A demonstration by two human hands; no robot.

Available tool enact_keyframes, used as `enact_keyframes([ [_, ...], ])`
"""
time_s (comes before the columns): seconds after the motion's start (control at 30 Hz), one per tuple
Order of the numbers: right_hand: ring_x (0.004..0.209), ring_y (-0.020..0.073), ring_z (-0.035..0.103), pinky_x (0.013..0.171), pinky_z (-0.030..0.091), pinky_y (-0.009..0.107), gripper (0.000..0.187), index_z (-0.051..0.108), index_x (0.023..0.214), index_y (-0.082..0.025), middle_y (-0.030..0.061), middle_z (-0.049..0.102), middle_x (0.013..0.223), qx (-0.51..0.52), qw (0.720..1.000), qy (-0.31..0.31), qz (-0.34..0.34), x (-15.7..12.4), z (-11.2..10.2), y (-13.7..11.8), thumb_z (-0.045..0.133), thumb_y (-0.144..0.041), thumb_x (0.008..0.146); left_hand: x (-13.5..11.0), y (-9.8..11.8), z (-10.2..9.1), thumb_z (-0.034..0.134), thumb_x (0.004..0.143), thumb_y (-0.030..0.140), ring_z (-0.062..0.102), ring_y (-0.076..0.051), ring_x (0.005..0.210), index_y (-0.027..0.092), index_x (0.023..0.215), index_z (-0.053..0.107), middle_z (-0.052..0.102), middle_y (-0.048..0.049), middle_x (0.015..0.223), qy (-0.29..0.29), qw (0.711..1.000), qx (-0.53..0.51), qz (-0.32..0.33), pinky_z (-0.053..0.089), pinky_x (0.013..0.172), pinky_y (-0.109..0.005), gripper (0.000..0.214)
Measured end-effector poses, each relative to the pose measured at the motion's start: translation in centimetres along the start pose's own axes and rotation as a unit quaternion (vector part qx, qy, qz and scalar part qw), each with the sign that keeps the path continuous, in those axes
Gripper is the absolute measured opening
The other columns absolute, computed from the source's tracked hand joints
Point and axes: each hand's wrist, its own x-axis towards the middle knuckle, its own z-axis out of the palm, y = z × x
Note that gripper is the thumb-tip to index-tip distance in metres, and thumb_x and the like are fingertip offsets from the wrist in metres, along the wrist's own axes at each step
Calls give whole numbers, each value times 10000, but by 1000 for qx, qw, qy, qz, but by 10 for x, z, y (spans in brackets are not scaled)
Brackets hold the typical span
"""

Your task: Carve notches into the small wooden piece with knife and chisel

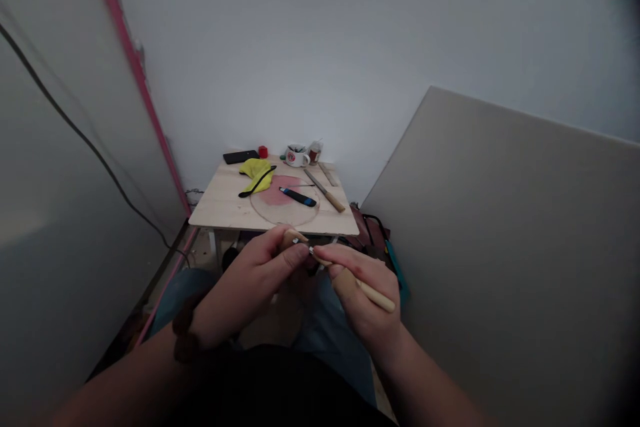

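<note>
Both of my forearms reach up from the bottom edge, over my lap in blue jeans. My right hand is closed around a slim tool with a smooth, pale wooden handle, whose round butt sticks out to the right. My left hand pinches the tool's small metal tip between thumb and fingertips, together with a small tan piece too small to identify. Both hands hover just in front of a small table of light, unfinished wood. On it lie a clear round disc over a pink patch, a black and blue cutter, a wooden-handled file, a crumpled yellow cloth, a black phone and a white mug. The mug's red print is unreadable.
</note>
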Motion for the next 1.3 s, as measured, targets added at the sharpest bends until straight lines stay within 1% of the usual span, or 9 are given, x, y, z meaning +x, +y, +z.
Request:
enact_keyframes([
  [0.17,1050,253,905,904,766,382,277,922,1303,-366,43,938,1185,26,998,50,33,-4,9,5,715,-304,1129,4,-3,7,749,1109,488,656,-217,932,224,1040,739,742,-29,995,22,1000,-3,9,522,829,-325,273],
  [0.33,1013,274,894,934,756,428,271,944,1217,-288,91,937,1141,89,982,117,118,-12,23,10,738,-440,1128,4,0,12,723,1106,413,726,-240,1012,230,1068,746,798,-46,1056,17,999,-18,38,563,916,-353,188],
  [0.43,903,248,873,853,744,390,283,944,1171,-260,89,932,1033,193,952,155,178,-12,33,11,782,-479,1091,1,-3,9,647,1163,428,741,-261,1100,235,1125,772,823,-63,1149,27,996,47,71,565,968,-366,232],
  [0.57,788,220,854,730,716,314,241,932,1058,-234,81,922,918,328,892,187,249,-2,41,3,885,-461,988,-2,-11,0,658,1171,487,716,-314,1273,254,1393,749,804,-94,1350,33,981,145,127,544,1026,-387,335],
  [0.67,832,244,883,756,736,339,277,907,1092,-219,111,930,951,367,863,202,282,6,40,-3,838,-477,1022,-1,-18,-2,714,1138,541,722,-290,1138,243,1399,726,799,-83,1244,43,990,102,87,546,953,-371,396],
  [0.77,858,247,894,835,760,390,288,898,1140,-244,101,935,992,348,890,190,226,5,33,-1,784,-499,1068,1,-21,0,680,1145,583,614,-197,780,254,1247,740,712,-7,942,45,998,-29,-14,493,719,-311,350],
  [0.87,868,236,900,854,754,374,199,916,1154,-276,63,934,981,257,941,140,168,-3,20,4,817,-425,1067,1,-20,1,763,1101,525,466,-138,629,255,1114,733,606,46,803,26,991,-115,-62,389,600,-264,273],
  [1.03,1005,228,907,902,740,330,275,938,1212,-347,18,943,1125,45,992,63,97,-7,2,0,818,-182,1027,-1,-11,2,877,1025,491,565,-136,678,239,1105,790,711,21,845,14,990,-136,-43,462,651,-255,278],
  [1.3,972,222,912,887,760,333,359,936,1243,-350,11,944,1127,-2,998,38,50,2,2,-14,762,-138,1012,-1,-5,4,871,1022,412,751,-200,927,221,1082,802,840,-45,1037,17,990,-129,-46,575,811,-295,212],
])
